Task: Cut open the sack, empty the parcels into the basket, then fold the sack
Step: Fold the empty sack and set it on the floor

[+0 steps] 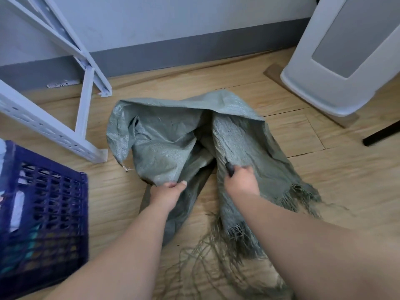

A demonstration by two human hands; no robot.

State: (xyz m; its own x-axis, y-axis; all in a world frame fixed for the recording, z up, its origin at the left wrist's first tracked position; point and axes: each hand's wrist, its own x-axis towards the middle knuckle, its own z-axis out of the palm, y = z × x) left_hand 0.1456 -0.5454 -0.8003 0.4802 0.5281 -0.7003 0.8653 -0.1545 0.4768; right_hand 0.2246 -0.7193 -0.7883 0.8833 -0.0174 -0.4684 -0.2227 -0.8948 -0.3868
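Right of the basket (pixel 43 204), both the left hand (pixel 166 194) and right hand (pixel 241 181) gripped the slit sack's (pixel 164 139) near edges, fingers curled.

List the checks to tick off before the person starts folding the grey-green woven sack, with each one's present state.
1. Grey-green woven plastic sack cut open: ok, frayed strands trail from its near edge.
2. Sack emptied: ok as far as visible, it lies limp on the wooden floor; its inside is partly hidden.
3. Parcels in the dark blue plastic lattice basket: ok, shapes show through its wall; count cannot be told.
4. Left hand holds a sack edge: ok, fingers pinch it.
5. Right hand free for folding: not ok, it grips a small dark tool along with the sack.
6. Blade covered: cannot tell.
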